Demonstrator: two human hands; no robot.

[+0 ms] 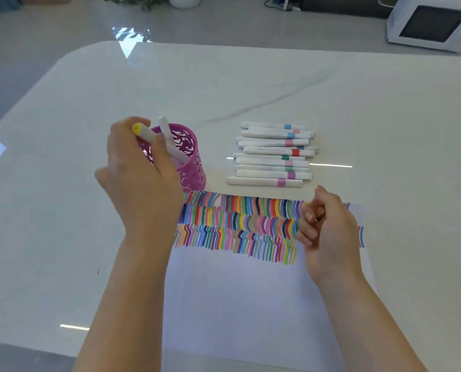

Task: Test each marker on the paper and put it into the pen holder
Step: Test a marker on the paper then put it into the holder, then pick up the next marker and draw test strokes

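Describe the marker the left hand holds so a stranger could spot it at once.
On the white table, find the pink pen holder left of the marker pile. The left hand grips a white marker slanting into it. Its yellow end sets it apart from the white-ended marker beside it.

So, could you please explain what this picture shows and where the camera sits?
No machine here: a person works with bare hands, filmed by a camera worn on the head, looking down. On the white table lie a paper sheet with coloured test strokes, a pile of white markers and a pink pen holder with one marker standing inside. The left hand holds a yellow-tipped marker, its lower end in the holder. The right hand is curled over the paper; whether it holds anything is unclear.
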